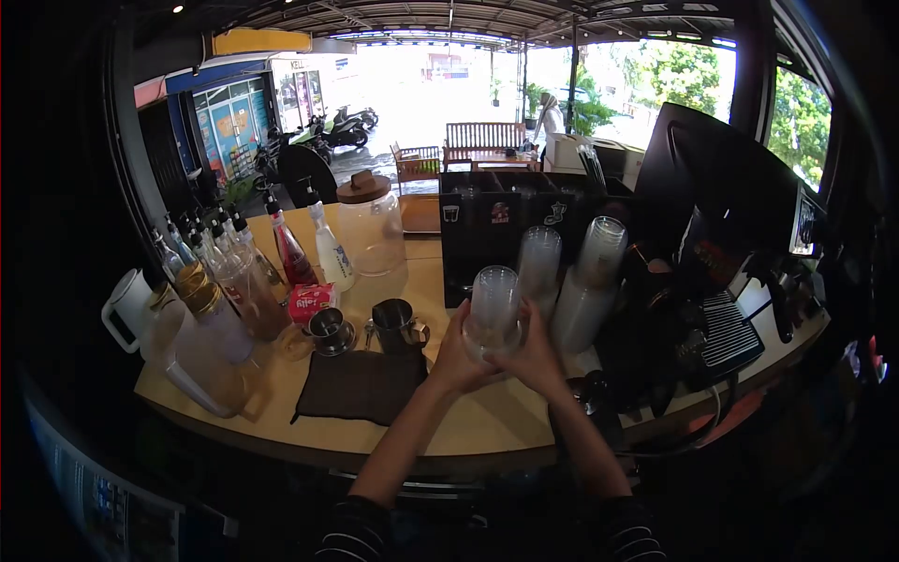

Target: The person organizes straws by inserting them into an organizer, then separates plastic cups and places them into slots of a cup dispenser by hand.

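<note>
A stack of clear plastic cups (493, 302) stands nearly upright between my two hands, over the counter's front middle. My left hand (457, 358) wraps its left side, and my right hand (536, 356) closes round its right side and lower part. Just behind it rises another stack of plastic cups (540, 258). A taller cup stack (592, 290) is to the right of my right hand. To the left of my left hand lies a dark folded cloth (356, 386), with a metal pitcher (397, 328) and a small metal cup (331, 330) behind it.
Pump bottles (292, 248) and a jug (192, 361) crowd the left of the wooden counter (478, 426). A lidded jar (371, 229) stands further back. A black box (468, 239) is behind the cups. A dark machine with a drip grate (732, 328) fills the right.
</note>
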`<act>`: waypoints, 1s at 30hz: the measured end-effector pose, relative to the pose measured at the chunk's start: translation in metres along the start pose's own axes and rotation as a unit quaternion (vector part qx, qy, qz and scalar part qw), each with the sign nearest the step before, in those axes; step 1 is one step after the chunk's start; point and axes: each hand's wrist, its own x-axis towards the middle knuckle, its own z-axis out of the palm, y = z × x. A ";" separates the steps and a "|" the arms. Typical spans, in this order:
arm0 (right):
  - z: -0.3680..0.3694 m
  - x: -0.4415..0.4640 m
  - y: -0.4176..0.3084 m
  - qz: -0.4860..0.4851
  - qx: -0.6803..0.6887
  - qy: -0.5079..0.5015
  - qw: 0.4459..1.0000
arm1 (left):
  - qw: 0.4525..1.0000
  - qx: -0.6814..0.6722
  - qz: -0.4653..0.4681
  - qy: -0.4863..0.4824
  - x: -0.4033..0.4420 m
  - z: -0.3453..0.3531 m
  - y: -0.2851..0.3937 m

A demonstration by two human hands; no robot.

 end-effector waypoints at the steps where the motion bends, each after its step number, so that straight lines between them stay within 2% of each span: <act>1: 0.005 0.001 0.004 -0.006 0.037 -0.012 0.999 | 1.000 0.000 0.000 0.001 0.000 0.004 0.000; 3: 0.015 0.001 0.011 0.003 0.067 -0.013 0.998 | 0.997 -0.078 -0.026 0.001 0.000 0.009 -0.001; 6: 0.022 0.004 0.016 0.011 0.085 -0.009 0.996 | 0.999 0.002 -0.034 0.036 -0.002 0.009 -0.016; 12: 0.020 0.004 0.016 0.024 0.093 -0.009 0.995 | 0.998 0.035 -0.010 0.055 -0.002 0.006 -0.022; 16: 0.017 0.005 0.009 0.007 0.099 0.000 0.995 | 0.997 0.042 -0.021 0.060 -0.004 0.009 -0.020; 18: 0.015 0.007 0.002 0.011 0.088 0.009 0.996 | 0.999 -0.029 -0.001 0.043 -0.002 0.010 -0.025; 20: 0.015 0.012 0.000 0.016 0.076 0.018 0.997 | 0.999 -0.034 -0.014 0.037 -0.005 0.009 -0.020; 23: 0.014 0.024 -0.009 -0.045 0.056 0.041 0.997 | 0.999 -0.041 -0.018 0.023 -0.005 0.009 -0.020; 25: 0.006 0.028 -0.039 -0.133 -0.055 0.091 0.985 | 0.999 -0.043 -0.006 0.016 -0.005 0.008 -0.015; 28: -0.002 0.030 -0.061 -0.197 -0.095 0.115 0.969 | 0.995 -0.078 0.054 0.025 -0.009 0.000 -0.001; 30: -0.009 0.023 -0.074 -0.205 -0.120 0.125 0.963 | 0.978 -0.104 0.111 0.145 -0.009 -0.013 0.006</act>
